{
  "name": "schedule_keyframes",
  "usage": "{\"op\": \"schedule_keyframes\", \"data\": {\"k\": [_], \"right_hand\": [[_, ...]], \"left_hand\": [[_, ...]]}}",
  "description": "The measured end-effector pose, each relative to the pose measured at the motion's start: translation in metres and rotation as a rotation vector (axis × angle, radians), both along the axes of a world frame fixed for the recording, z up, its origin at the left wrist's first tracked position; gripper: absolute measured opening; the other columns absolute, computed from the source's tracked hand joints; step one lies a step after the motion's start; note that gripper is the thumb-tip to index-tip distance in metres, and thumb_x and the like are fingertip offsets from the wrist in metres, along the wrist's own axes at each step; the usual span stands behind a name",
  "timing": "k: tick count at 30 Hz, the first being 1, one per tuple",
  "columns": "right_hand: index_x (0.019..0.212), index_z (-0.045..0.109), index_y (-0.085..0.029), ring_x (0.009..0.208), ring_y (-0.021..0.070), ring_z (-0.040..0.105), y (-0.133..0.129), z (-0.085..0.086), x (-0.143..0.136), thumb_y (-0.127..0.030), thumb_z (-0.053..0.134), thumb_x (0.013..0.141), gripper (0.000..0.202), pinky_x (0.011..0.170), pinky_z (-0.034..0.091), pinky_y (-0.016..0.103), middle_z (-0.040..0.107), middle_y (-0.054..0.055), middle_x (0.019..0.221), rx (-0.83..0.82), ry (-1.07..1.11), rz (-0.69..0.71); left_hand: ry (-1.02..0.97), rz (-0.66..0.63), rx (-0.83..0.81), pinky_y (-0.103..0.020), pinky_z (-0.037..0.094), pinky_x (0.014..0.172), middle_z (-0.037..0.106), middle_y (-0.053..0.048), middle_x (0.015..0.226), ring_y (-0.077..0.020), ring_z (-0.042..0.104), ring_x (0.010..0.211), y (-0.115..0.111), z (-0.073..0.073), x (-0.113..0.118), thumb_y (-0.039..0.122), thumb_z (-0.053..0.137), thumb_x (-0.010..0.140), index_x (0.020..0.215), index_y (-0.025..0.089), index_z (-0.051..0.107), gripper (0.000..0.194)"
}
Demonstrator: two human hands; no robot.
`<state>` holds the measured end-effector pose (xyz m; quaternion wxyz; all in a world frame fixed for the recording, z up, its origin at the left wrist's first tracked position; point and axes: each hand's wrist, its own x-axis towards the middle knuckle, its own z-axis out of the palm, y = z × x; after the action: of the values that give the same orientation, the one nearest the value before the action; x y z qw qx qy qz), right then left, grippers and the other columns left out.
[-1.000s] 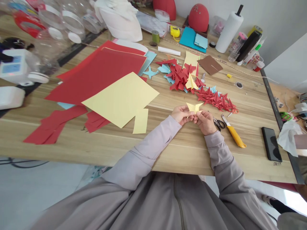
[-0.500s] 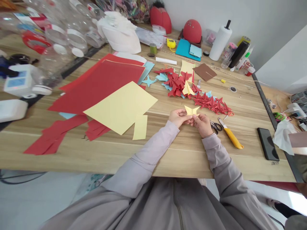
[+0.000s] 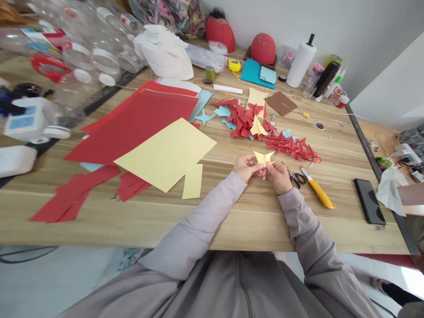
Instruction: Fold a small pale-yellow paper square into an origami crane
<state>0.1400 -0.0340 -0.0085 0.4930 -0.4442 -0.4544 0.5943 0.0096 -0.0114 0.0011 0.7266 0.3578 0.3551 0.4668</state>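
Note:
A small piece of folded yellow paper [image 3: 264,157] with two pointed tips is pinched between my hands above the table. My left hand [image 3: 247,168] grips its left side, thumb on top. From the right, my right hand [image 3: 278,176] has its thumb and fingers closed on the lower edge. The fingers cover the paper's lower part. Just beyond lies a pile of folded red paper pieces [image 3: 241,119], with a folded yellow piece [image 3: 258,127] on it. To the right of my right hand are black-handled scissors [image 3: 298,177] and a yellow utility knife [image 3: 320,193].
Large red sheets [image 3: 159,115], a yellow sheet [image 3: 165,154] and red strips [image 3: 74,194] lie on the left. A phone [image 3: 369,201] is near the right edge. Plastic bottles [image 3: 106,62] crowd the back left. Another person's arm [image 3: 412,194] shows at far right.
The view has tilted slightly, so the table sits a little lower in the picture. Both hands keep hold of the folded yellow paper, with hardly any visible movement.

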Motion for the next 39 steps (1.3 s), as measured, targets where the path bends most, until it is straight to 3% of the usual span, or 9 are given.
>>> {"op": "schedule_keyframes", "data": {"k": [10,14,20,24,26,28,32,34,39], "right_hand": [[0.062,0.054,-0.017,0.041,0.0079,0.051,0.0,-0.001,0.0,-0.043,0.065,0.07,0.03,0.042,0.041,0.021,0.06,-0.002,0.051,0.009,0.037,-0.073],[0.062,0.055,-0.017,0.043,0.0085,0.053,-0.002,0.001,-0.001,-0.044,0.064,0.072,0.03,0.043,0.042,0.021,0.061,-0.001,0.054,-0.003,0.056,-0.027],[0.066,0.055,-0.017,0.043,0.0089,0.053,0.002,-0.002,0.002,-0.048,0.059,0.074,0.032,0.043,0.042,0.022,0.063,-0.001,0.057,-0.044,0.114,-0.041],[0.065,0.053,-0.018,0.043,0.0085,0.052,0.003,-0.006,0.002,-0.048,0.057,0.076,0.032,0.044,0.041,0.022,0.061,-0.002,0.055,0.003,0.088,-0.084],[0.065,0.053,-0.018,0.043,0.0083,0.052,0.003,-0.007,0.002,-0.047,0.056,0.077,0.032,0.045,0.041,0.022,0.061,-0.002,0.055,0.024,0.06,-0.11],[0.065,0.053,-0.018,0.044,0.0085,0.052,0.002,-0.007,0.002,-0.046,0.056,0.078,0.031,0.045,0.041,0.022,0.06,-0.002,0.055,0.035,0.03,-0.137],[0.067,0.053,-0.018,0.047,0.0096,0.053,0.001,-0.005,0.001,-0.045,0.055,0.078,0.029,0.047,0.042,0.023,0.059,-0.003,0.055,0.055,-0.021,-0.163],[0.067,0.052,-0.019,0.047,0.0098,0.052,0.001,-0.004,0.001,-0.045,0.056,0.078,0.028,0.049,0.043,0.024,0.058,-0.003,0.055,0.073,-0.055,-0.185],[0.072,0.052,-0.02,0.049,0.0098,0.052,0.001,-0.001,0.002,-0.038,0.063,0.073,0.022,0.051,0.043,0.024,0.057,-0.005,0.054,0.16,-0.145,-0.28]], "left_hand": [[0.045,0.107,0.026,-0.021,0.043,0.044,0.062,0.0,0.054,-0.0075,0.052,0.042,0.0,-0.003,0.004,0.025,0.082,0.041,0.078,0.009,0.061,0.046],[0.015,0.072,0.039,-0.021,0.043,0.044,0.062,0.0,0.053,-0.0076,0.052,0.042,0.0,-0.003,0.002,0.023,0.082,0.04,0.073,0.009,0.061,0.041],[-0.062,0.023,-0.07,-0.024,0.048,0.048,0.066,-0.004,0.061,-0.0114,0.058,0.046,0.001,-0.001,-0.001,0.024,0.081,0.043,0.081,0.008,0.062,0.045],[-0.018,0.055,-0.076,-0.026,0.049,0.05,0.066,-0.003,0.062,-0.0144,0.06,0.048,0.002,-0.002,-0.001,0.024,0.076,0.053,0.108,0.009,0.055,0.061],[-0.005,0.085,-0.014,-0.026,0.05,0.053,0.065,0.0,0.061,-0.0136,0.061,0.05,0.002,-0.002,-0.002,0.024,0.073,0.058,0.128,0.014,0.041,0.077],[-0.005,0.083,0.067,-0.026,0.051,0.059,0.066,0.002,0.065,-0.0122,0.061,0.055,0.002,-0.002,-0.002,0.027,0.072,0.061,0.132,0.019,0.037,0.08],[0.068,0.054,0.094,-0.028,0.051,0.065,0.068,-0.004,0.071,-0.0128,0.061,0.062,0.001,-0.004,-0.001,0.036,0.072,0.06,0.096,0.011,0.066,0.044],[0.106,0.064,0.075,-0.029,0.051,0.064,0.067,-0.005,0.068,-0.0133,0.06,0.061,0.002,-0.006,-0.001,0.038,0.072,0.059,0.083,0.01,0.069,0.037],[0.111,0.116,0.048,-0.027,0.049,0.06,0.067,-0.003,0.065,-0.0121,0.06,0.056,0.006,-0.01,-0.001,0.031,0.074,0.055,0.079,0.011,0.069,0.032]]}}
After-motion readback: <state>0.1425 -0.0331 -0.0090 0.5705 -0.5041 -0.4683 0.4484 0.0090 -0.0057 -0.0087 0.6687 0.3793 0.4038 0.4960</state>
